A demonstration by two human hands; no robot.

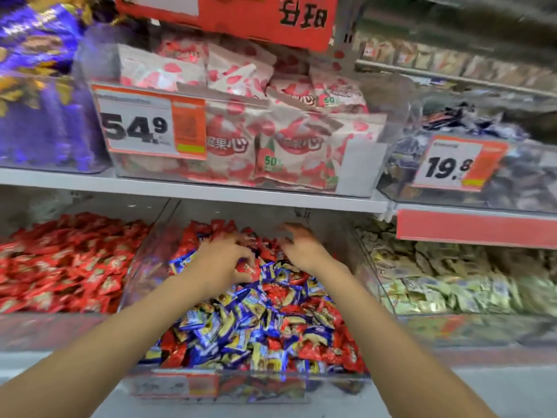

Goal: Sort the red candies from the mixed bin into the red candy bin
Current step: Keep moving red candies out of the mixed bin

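The mixed bin [144, 276] is a clear plastic tub on the lower shelf, full of red and blue wrapped candies [259, 321]. To its left is the red candy bin [60, 330], heaped with red candies [66, 263]. Both my hands are inside the mixed bin near its back. My left hand [223, 257] has its fingers curled round a red candy [248, 268]. My right hand [301, 245] hovers over the pile with curled fingers; motion blur hides whether it holds anything.
A bin of gold and green candies [446, 282] stands to the right. The upper shelf [196, 191] overhangs closely and carries bins of strawberry packets [271, 140], purple packets [39, 86] and dark candies [497, 164], with price tags in front.
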